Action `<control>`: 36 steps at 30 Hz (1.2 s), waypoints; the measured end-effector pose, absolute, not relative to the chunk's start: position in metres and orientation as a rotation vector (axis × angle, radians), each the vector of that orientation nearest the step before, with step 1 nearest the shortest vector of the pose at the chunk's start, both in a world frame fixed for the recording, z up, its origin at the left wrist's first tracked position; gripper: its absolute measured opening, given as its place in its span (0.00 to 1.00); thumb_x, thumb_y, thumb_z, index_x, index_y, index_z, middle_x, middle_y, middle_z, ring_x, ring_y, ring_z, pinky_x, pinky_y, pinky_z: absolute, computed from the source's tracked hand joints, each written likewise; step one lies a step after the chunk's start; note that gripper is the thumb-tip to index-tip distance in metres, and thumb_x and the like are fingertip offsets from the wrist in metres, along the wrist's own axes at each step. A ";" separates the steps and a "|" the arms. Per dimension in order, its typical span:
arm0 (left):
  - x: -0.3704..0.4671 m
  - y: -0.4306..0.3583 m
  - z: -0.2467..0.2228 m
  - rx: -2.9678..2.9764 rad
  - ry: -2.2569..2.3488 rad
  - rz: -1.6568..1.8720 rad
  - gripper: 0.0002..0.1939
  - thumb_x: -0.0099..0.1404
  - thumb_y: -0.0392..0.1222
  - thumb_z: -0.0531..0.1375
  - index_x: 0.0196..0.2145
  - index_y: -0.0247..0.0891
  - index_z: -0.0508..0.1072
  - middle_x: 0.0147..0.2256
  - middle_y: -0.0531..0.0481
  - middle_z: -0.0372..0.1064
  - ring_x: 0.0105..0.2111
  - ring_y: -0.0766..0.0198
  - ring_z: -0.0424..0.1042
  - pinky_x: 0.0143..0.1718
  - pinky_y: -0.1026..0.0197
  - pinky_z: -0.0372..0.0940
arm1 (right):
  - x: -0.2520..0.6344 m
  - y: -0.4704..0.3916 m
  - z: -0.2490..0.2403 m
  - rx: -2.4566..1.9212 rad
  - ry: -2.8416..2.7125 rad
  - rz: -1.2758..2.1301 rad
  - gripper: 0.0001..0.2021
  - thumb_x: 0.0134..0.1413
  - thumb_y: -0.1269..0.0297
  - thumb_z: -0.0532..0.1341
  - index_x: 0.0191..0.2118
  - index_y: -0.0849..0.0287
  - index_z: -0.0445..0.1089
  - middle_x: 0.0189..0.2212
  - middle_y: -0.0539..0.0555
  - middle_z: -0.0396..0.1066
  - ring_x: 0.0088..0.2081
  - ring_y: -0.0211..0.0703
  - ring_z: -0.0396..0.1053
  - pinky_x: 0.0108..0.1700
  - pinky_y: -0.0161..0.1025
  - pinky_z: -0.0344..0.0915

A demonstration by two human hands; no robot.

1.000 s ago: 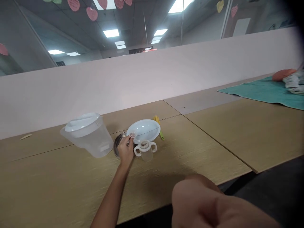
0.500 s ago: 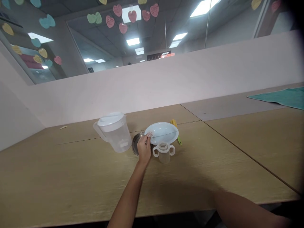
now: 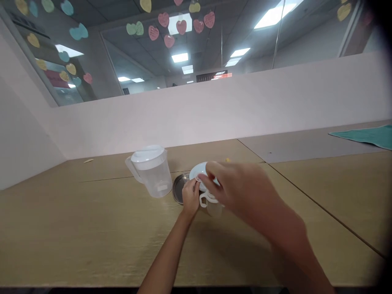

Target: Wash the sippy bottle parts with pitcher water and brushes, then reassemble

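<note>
Between the fingertips of my left hand (image 3: 190, 198) is a small clear round piece (image 3: 198, 178), too small to tell its kind. My right hand (image 3: 241, 183), slightly blurred, has come up against it with thumb and fingers curled together; what it pinches is hidden. Below the hands stands a clear two-handled baby cup (image 3: 214, 209) with a white collar, partly covered by my right hand. A white bowl (image 3: 197, 170) lies behind, mostly covered. Just left of my left hand is a shallow metal dish (image 3: 178, 192).
A clear plastic pitcher (image 3: 157, 177) with a white lid stands left of the dish. A yellow brush tip (image 3: 228, 160) shows behind my right hand. A teal cloth (image 3: 367, 136) lies at the far right, and a small flat stick (image 3: 88, 161) at the back left.
My right hand has risen from the table's front edge to meet my left hand at the small clear piece. It now hides much of the bowl, brush and cup. The view has shifted slightly.
</note>
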State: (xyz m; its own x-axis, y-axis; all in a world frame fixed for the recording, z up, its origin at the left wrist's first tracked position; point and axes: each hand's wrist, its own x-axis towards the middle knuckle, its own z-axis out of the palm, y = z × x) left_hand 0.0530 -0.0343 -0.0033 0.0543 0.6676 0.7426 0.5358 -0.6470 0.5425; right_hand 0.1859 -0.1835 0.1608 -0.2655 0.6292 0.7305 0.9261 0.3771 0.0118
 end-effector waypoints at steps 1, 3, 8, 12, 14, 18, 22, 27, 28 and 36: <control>0.053 -0.035 -0.004 2.191 1.268 1.611 0.13 0.65 0.43 0.51 0.35 0.37 0.74 0.34 0.46 0.72 0.35 0.61 0.69 0.38 0.60 0.62 | 0.191 -0.162 0.165 -1.443 -2.066 -0.514 0.11 0.56 0.63 0.52 0.27 0.58 0.67 0.17 0.51 0.63 0.21 0.35 0.59 0.24 0.34 0.47; 0.053 -0.035 -0.004 2.159 1.255 1.533 0.13 0.65 0.43 0.50 0.38 0.38 0.73 0.36 0.46 0.72 0.36 0.62 0.69 0.38 0.60 0.62 | 0.199 -0.119 0.160 -1.580 -2.209 -0.301 0.10 0.53 0.62 0.54 0.30 0.60 0.69 0.23 0.54 0.69 0.25 0.39 0.64 0.25 0.34 0.50; 0.052 -0.034 -0.005 2.029 1.202 1.526 0.15 0.65 0.44 0.49 0.39 0.38 0.74 0.37 0.47 0.73 0.37 0.62 0.70 0.37 0.62 0.63 | 0.207 -0.042 0.110 -1.782 -2.352 0.542 0.18 0.45 0.57 0.60 0.42 0.62 0.70 0.27 0.57 0.71 0.22 0.39 0.66 0.24 0.34 0.57; 0.050 -0.031 -0.007 2.065 1.229 1.527 0.15 0.65 0.44 0.50 0.37 0.37 0.74 0.33 0.48 0.72 0.33 0.64 0.68 0.34 0.64 0.61 | 0.204 -0.023 0.088 -1.548 -2.377 0.734 0.17 0.45 0.53 0.58 0.39 0.58 0.70 0.29 0.54 0.71 0.20 0.34 0.64 0.21 0.31 0.56; 0.048 -0.029 -0.009 2.076 1.224 1.527 0.15 0.64 0.45 0.50 0.36 0.36 0.74 0.31 0.48 0.71 0.32 0.64 0.68 0.33 0.64 0.61 | 0.200 -0.022 0.086 -1.459 -2.392 0.675 0.14 0.45 0.54 0.58 0.33 0.59 0.71 0.26 0.52 0.70 0.20 0.34 0.63 0.22 0.31 0.55; 0.046 -0.024 -0.009 2.048 1.217 1.538 0.16 0.64 0.46 0.51 0.33 0.35 0.75 0.29 0.49 0.71 0.29 0.65 0.67 0.32 0.63 0.61 | 0.192 -0.020 0.085 -1.210 -2.315 0.550 0.10 0.44 0.59 0.58 0.28 0.61 0.72 0.26 0.51 0.70 0.28 0.36 0.64 0.29 0.30 0.57; 0.042 -0.021 -0.007 2.135 1.232 1.522 0.11 0.61 0.43 0.54 0.36 0.38 0.75 0.34 0.48 0.72 0.36 0.62 0.68 0.40 0.59 0.62 | 0.191 -0.012 0.082 -1.160 -2.269 0.531 0.08 0.44 0.64 0.58 0.29 0.62 0.72 0.28 0.52 0.71 0.32 0.38 0.65 0.33 0.31 0.58; 0.034 -0.016 -0.011 2.099 1.389 1.592 0.16 0.59 0.36 0.53 0.45 0.38 0.71 0.43 0.45 0.71 0.44 0.58 0.67 0.47 0.54 0.61 | 0.199 -0.013 0.085 -1.392 -2.318 0.433 0.09 0.45 0.66 0.57 0.33 0.63 0.71 0.30 0.53 0.73 0.30 0.37 0.66 0.30 0.31 0.57; 0.031 -0.015 -0.013 2.087 1.406 1.599 0.17 0.59 0.35 0.51 0.46 0.37 0.70 0.43 0.45 0.70 0.44 0.58 0.67 0.47 0.53 0.61 | 0.201 -0.013 0.085 -1.451 -2.344 0.414 0.09 0.44 0.66 0.57 0.32 0.62 0.71 0.29 0.52 0.73 0.30 0.37 0.66 0.29 0.30 0.57; 0.018 -0.005 -0.020 1.931 1.528 1.510 0.25 0.48 0.26 0.48 0.44 0.37 0.68 0.39 0.48 0.71 0.41 0.61 0.68 0.47 0.58 0.60 | 0.210 0.006 0.058 -1.837 -2.394 0.351 0.08 0.29 0.74 0.63 0.24 0.63 0.74 0.26 0.56 0.74 0.28 0.41 0.68 0.29 0.32 0.58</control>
State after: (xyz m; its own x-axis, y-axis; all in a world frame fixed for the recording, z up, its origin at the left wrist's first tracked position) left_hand 0.0176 -0.0049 -0.0200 -0.0886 0.8271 0.5551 0.5651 -0.4172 0.7118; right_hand 0.2102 0.0065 0.0582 -0.2655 0.9624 -0.0576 0.9384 0.2443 -0.2444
